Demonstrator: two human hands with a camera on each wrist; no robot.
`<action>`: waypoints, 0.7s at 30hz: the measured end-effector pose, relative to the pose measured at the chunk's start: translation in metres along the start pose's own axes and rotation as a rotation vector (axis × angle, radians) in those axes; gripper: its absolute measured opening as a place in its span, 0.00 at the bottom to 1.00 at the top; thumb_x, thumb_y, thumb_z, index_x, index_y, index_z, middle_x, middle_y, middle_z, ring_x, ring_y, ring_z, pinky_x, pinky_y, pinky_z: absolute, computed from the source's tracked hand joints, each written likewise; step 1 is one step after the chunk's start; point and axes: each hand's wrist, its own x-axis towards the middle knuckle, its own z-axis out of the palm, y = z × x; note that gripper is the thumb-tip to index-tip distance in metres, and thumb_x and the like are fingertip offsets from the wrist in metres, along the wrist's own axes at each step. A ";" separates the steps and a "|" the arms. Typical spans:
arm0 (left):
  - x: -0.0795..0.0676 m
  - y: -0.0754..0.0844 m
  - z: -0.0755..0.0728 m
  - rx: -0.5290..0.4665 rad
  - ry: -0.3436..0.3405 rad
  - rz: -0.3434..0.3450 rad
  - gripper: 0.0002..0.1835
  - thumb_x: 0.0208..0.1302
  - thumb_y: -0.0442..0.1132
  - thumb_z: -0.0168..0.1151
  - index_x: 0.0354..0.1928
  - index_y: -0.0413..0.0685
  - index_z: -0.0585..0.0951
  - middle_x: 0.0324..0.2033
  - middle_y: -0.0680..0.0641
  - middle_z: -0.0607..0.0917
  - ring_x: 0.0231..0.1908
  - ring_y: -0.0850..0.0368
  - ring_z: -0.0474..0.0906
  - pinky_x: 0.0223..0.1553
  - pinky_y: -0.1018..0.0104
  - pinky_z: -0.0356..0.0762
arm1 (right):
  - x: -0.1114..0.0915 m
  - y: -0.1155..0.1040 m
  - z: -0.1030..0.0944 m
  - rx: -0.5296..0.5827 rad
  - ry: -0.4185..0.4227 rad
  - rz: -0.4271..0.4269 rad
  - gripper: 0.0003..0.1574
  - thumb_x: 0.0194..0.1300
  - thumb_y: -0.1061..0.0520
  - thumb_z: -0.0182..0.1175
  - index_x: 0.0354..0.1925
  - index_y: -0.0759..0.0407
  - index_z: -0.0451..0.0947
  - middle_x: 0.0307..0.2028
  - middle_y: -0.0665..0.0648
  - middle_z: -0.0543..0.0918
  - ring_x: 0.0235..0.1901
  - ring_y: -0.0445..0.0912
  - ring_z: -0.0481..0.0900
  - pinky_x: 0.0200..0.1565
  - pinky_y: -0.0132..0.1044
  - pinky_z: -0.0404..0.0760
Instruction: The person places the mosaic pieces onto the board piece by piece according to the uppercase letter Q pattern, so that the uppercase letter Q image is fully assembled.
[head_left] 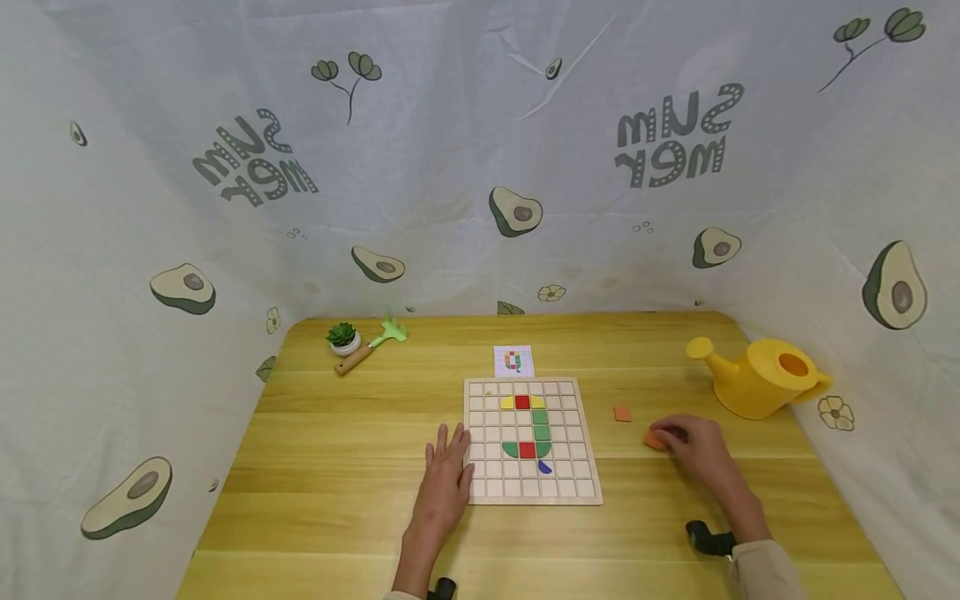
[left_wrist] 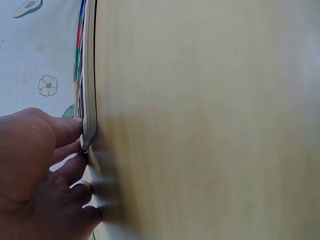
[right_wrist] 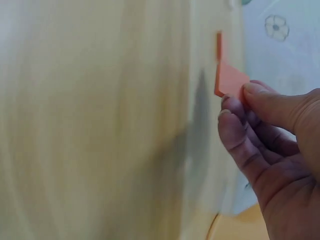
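Observation:
A square wooden grid board [head_left: 491, 492] lies mid-table with red, yellow and green tiles set in a curved figure. A blue tile [head_left: 545, 467] sits just below the figure, slightly askew. My left hand [head_left: 442, 483] rests at the board's left edge, fingers extended; the left wrist view shows the thumb touching the board's side [left_wrist: 90, 75]. To the right of the board, my right hand [head_left: 697, 446] pinches an orange tile [right_wrist: 231, 82] between thumb and fingers. A second orange tile [head_left: 622, 413] lies flat on the table between that hand and the board.
A pattern card [head_left: 501, 367] with a small coloured figure lies behind the board. At the right stands a yellow watering can [head_left: 757, 379]. A potted succulent [head_left: 344, 337] and a small green garden tool with a wooden handle [head_left: 354, 360] lie at the back left.

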 end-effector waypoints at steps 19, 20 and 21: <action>0.000 0.002 -0.001 -0.010 -0.001 -0.005 0.30 0.76 0.29 0.65 0.77 0.35 0.73 0.79 0.39 0.69 0.83 0.36 0.52 0.82 0.33 0.48 | 0.038 -0.070 0.035 0.154 -0.180 -0.033 0.05 0.69 0.71 0.69 0.41 0.66 0.90 0.34 0.54 0.88 0.30 0.37 0.78 0.32 0.31 0.83; 0.000 0.002 0.000 -0.009 -0.002 -0.006 0.30 0.76 0.29 0.65 0.77 0.35 0.73 0.79 0.39 0.69 0.83 0.36 0.52 0.83 0.33 0.48 | 0.040 -0.074 0.039 0.168 -0.195 -0.034 0.05 0.69 0.71 0.69 0.41 0.66 0.90 0.34 0.54 0.88 0.30 0.37 0.78 0.32 0.31 0.83; 0.000 0.002 0.000 -0.008 -0.001 -0.006 0.30 0.76 0.29 0.65 0.77 0.35 0.73 0.79 0.39 0.69 0.83 0.36 0.52 0.82 0.33 0.48 | 0.042 -0.077 0.042 0.181 -0.211 -0.040 0.05 0.69 0.71 0.69 0.41 0.66 0.90 0.34 0.54 0.88 0.30 0.37 0.78 0.32 0.30 0.83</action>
